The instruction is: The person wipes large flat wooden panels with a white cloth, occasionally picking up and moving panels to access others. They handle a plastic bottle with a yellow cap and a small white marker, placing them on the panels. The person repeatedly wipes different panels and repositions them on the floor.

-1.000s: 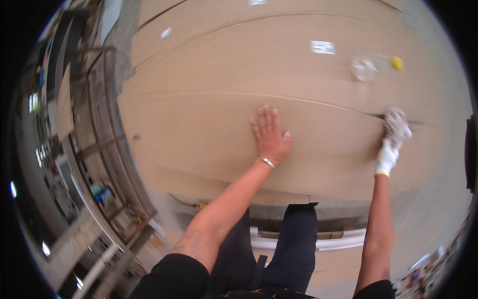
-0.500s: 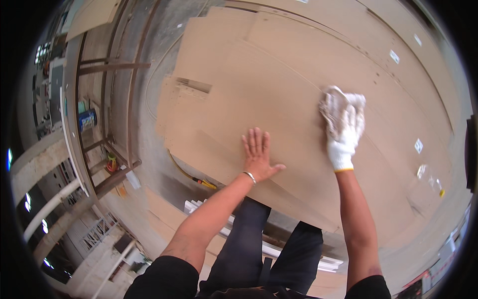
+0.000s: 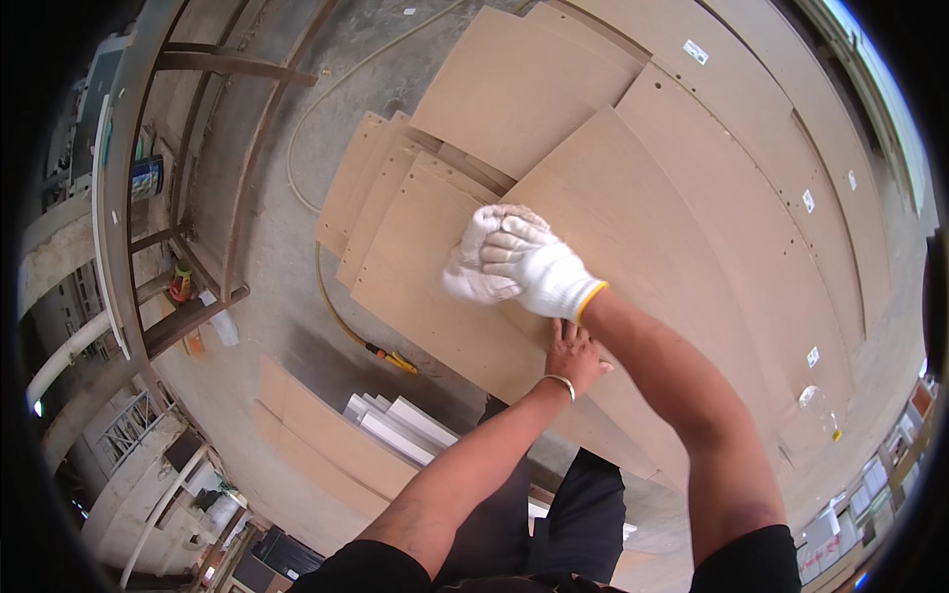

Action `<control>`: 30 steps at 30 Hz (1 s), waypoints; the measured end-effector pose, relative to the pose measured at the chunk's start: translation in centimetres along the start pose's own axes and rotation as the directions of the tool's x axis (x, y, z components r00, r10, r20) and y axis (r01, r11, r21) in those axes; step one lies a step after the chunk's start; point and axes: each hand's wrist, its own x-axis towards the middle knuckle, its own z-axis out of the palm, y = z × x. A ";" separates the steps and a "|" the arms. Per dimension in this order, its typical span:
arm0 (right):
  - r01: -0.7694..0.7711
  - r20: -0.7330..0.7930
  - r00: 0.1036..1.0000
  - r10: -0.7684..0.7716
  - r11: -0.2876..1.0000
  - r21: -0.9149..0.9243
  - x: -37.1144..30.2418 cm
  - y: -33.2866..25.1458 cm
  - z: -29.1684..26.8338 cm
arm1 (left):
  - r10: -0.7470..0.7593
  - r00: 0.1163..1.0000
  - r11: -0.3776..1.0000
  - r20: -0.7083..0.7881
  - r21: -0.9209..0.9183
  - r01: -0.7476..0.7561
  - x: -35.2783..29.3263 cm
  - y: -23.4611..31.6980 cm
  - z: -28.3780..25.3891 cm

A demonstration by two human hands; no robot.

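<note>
My right hand (image 3: 539, 265) wears a white knitted glove with a yellow cuff edge and presses a whitish cloth (image 3: 474, 282) onto a brown board (image 3: 425, 232). The cloth is smeared by motion. Just below the glove, my bare left hand (image 3: 575, 354) rests on the boards with its fingers stretched out. Its fingertips are partly hidden by the right hand and forearm. A bracelet (image 3: 563, 382) circles the left wrist. Several overlapping brown boards (image 3: 633, 217) spread around both hands, some with small holes along their edges.
A rusty metal frame (image 3: 222, 64) stands on the left. On the floor lie a hose (image 3: 331, 311) with a yellow-ended nozzle (image 3: 398, 363) and white strips (image 3: 405, 425). A clear bottle (image 3: 816, 400) with a yellow cap lies on the right. Small white labels (image 3: 695, 51) dot the far boards.
My right hand has swept the cloth leftward, across in front of my left hand. The left hand sits further right in the picture, and the view has shifted. Boards at the left now show staggered edges.
</note>
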 end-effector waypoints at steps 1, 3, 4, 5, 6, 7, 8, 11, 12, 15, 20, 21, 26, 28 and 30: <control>-0.159 0.121 0.982 0.146 0.981 0.110 -0.3 -0.3 -0.9 | -0.032 0.999 0.996 -0.043 0.087 0.035 0.0 0.4 -0.3; 0.006 -0.074 0.996 -0.048 0.874 -0.486 1.2 3.1 -4.8 | 0.035 0.940 0.998 -0.340 0.063 -0.014 -0.5 0.4 -0.3; -0.141 -0.325 0.945 -0.034 0.855 -0.499 2.2 4.5 -5.1 | 0.029 0.941 0.999 -0.338 0.035 -0.018 -0.7 0.4 -0.1; -0.398 -0.314 0.889 0.332 0.900 -0.177 2.6 5.5 -5.1 | 0.030 0.936 0.998 -0.350 0.062 -0.009 -0.7 0.3 0.2; -0.281 -0.410 0.896 0.171 0.933 -0.223 2.9 6.4 -4.1 | 0.025 0.948 0.996 -0.317 0.085 0.002 -0.5 0.2 0.6; -0.214 -0.371 0.925 0.076 0.914 -0.345 2.7 5.9 -1.5 | 0.040 0.930 0.993 -0.367 0.115 0.003 -0.5 0.1 1.1; -0.109 -0.312 0.950 -0.030 0.902 -0.419 1.6 4.3 2.1 | 0.052 0.919 0.977 -0.391 0.212 0.035 -0.3 0.0 1.5; 0.179 0.041 0.984 -0.176 0.980 -0.084 -2.0 -1.3 12.1 | 0.051 0.899 0.989 -0.436 0.149 0.016 0.4 -0.2 2.2; 0.207 0.204 0.953 -0.223 0.973 0.099 -3.3 -1.9 13.1 | 0.128 0.687 0.991 -0.715 0.115 -0.064 0.4 -0.3 2.2; 0.192 0.230 0.961 -0.155 0.971 -0.146 -5.7 -0.4 9.2 | 0.105 0.911 0.994 -0.398 0.082 -0.079 0.3 -0.3 1.7; -0.412 -0.438 0.887 0.144 0.675 -0.612 -3.3 4.4 -1.5 | 0.076 0.854 0.997 -0.514 0.049 -0.059 -0.4 -0.3 1.9; -0.359 -0.484 0.874 0.042 0.726 -0.586 -2.0 3.3 -0.2 | 0.109 0.856 0.993 -0.506 0.099 -0.068 -0.3 -0.4 2.1; 0.217 0.312 0.940 -0.137 0.947 -0.237 -2.8 -4.4 7.0 | 0.150 0.828 0.989 -0.541 0.081 -0.126 0.3 -1.5 2.8; 0.107 0.122 0.989 -0.082 0.971 -0.215 -7.8 -2.8 3.3 | 0.203 0.795 0.975 -0.571 0.048 -0.215 -0.2 -2.6 2.7; 0.063 -0.035 0.997 -0.069 0.985 -0.160 -12.6 0.1 -0.5 | 0.217 0.957 0.957 -0.192 0.233 -0.170 -2.4 -3.0 3.4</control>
